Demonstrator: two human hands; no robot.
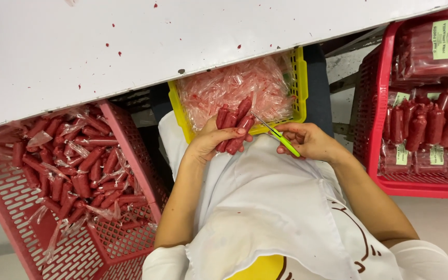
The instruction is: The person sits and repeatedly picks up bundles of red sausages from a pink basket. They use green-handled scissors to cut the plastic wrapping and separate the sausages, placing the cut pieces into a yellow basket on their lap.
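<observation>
Left hand point(208, 142) fingers clamped around a bunch of short glossy red sausages in clear casing point(234, 126), ends sticking up past the fingertips, over the lap. Right hand point(307, 140) fingers closed on small scissors with lime-green handles point(278, 136), blades pointing at the bunch, tip just beside it. Behind: yellow plastic basket point(301, 78) of clear wrapper scraps. Left: pink plastic crate point(130, 140) of loose sausages. Right: red plastic crate point(369, 103) of packed sausages. White bench point(105, 46) above.
</observation>
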